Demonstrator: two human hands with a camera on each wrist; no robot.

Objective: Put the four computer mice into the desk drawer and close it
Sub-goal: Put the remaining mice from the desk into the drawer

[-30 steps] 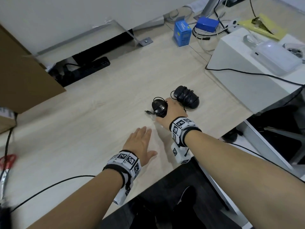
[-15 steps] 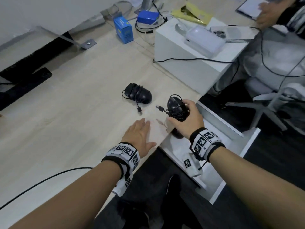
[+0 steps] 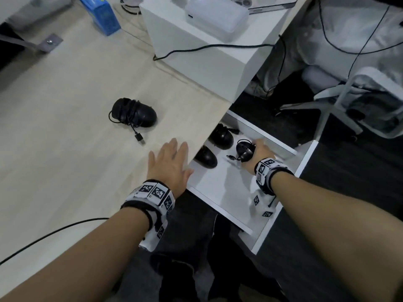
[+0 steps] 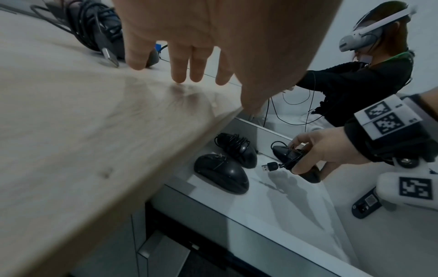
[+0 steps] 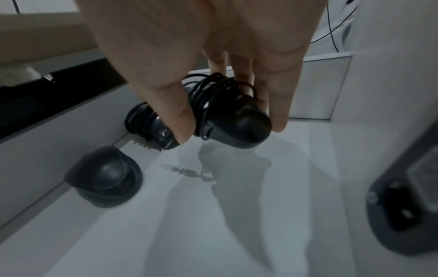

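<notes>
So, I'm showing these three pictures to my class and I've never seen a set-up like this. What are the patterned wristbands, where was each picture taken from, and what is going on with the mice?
There is no machine here: a person works bare-handed, wearing a head camera and one camera on each wrist, on bands with printed markers. The wide picture is the head view; the other two look along each hand. The left hand rests flat on the wooden desk. The right hand holds a black cable-wrapped mouse just above the floor of the open white drawer. Two mice already lie inside: a wrapped one and a plain one. A fourth mouse waits on the desk.
</notes>
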